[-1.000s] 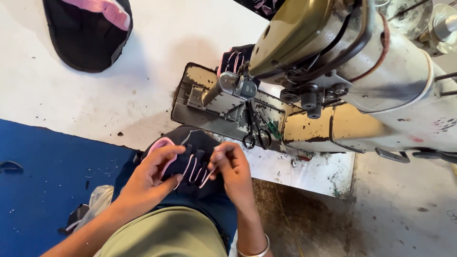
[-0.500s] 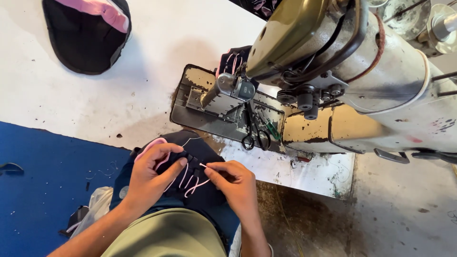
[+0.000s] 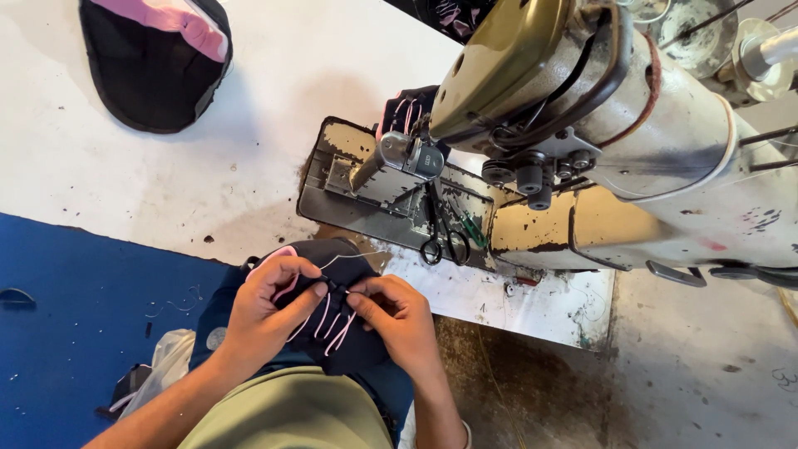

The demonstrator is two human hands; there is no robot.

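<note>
Since a second ago, drawn closer: left hand (image 3: 270,312) and right hand (image 3: 399,320) both pinching dark pink-striped fabric piece (image 3: 332,324), scissors (image 3: 443,241) at one o'clock.

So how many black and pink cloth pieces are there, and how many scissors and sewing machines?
Black and pink cloth pieces: 3 — one held in the left hand and right hand, one on the white table top left, one behind the machine's needle
Scissors: 1
Sewing machine: 1
Total: 5

Black fabric piece (image 3: 332,320) with pink stripes; blue mat (image 3: 75,308).
</note>
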